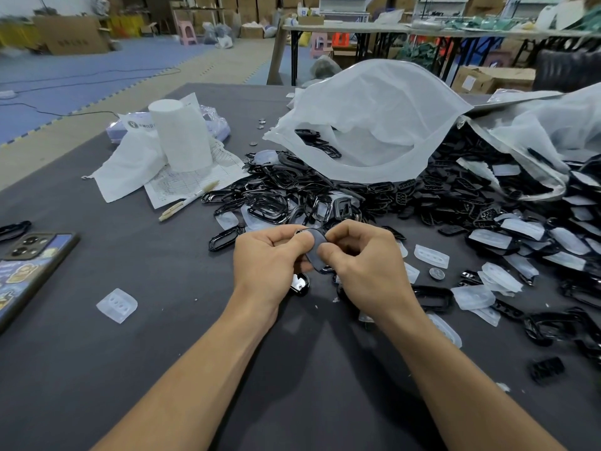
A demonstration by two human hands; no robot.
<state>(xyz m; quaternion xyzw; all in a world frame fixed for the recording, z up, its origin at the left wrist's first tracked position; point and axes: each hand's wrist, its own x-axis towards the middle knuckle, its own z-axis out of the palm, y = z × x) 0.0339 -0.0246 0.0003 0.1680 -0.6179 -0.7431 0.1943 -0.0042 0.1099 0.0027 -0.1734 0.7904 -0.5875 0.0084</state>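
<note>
Both hands meet over the middle of the dark grey table [130, 369]. My left hand [266, 258] and my right hand [367, 265] pinch one small black frame with a translucent insert [313, 252] between thumbs and curled fingers. Below the hands lies a glossy black shell piece [300, 283]. A large heap of black plastic frames [286, 193] spreads behind and to the right. Translucent silicone pads [432, 255] are scattered among them, and one pad [117, 304] lies alone at the left.
An open white plastic bag [374, 125] sits over the heap. A roll of white tissue [182, 135] stands on papers at the back left, with a pen [188, 200] beside it. A phone [29, 271] lies at the left edge. A coin [436, 274] lies on the right.
</note>
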